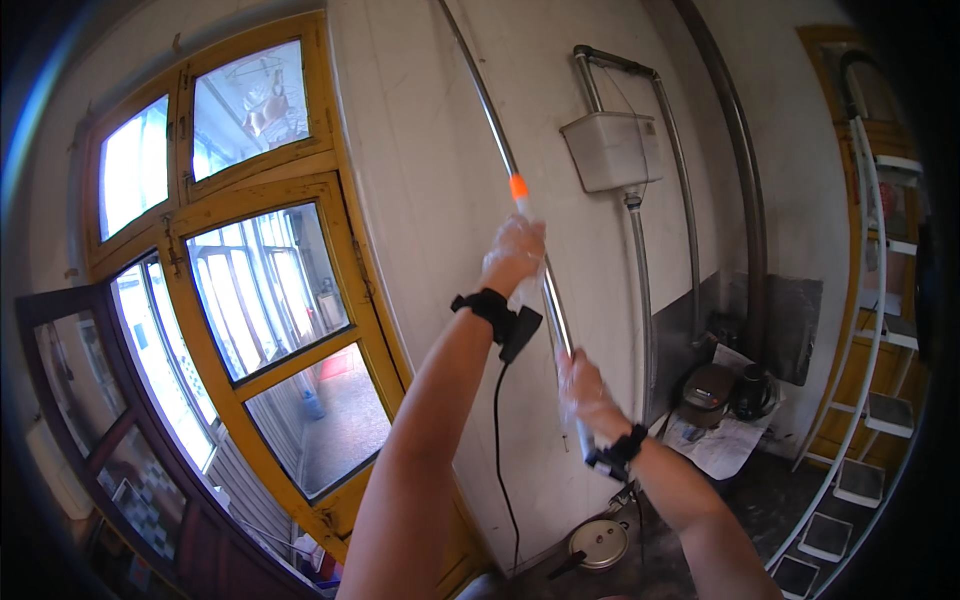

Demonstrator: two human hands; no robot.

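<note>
A long silver metal pole (490, 120) with an orange and white grip band runs up along the cream wall (420, 150). My left hand (513, 255), in a thin clear glove with a black wrist strap, is closed around the pole just below the orange band. Lower down, my right hand (588, 392), gloved and strapped the same way, grips the pole's lower part. A black cable hangs from the left wrist strap.
A yellow-framed window (250, 260) and open door fill the left. A white box (612, 150) with pipes is mounted on the wall. A rice cooker (708, 392), kettle and papers sit at right, a pot lid (598, 543) below, a white stepladder (865, 350) far right.
</note>
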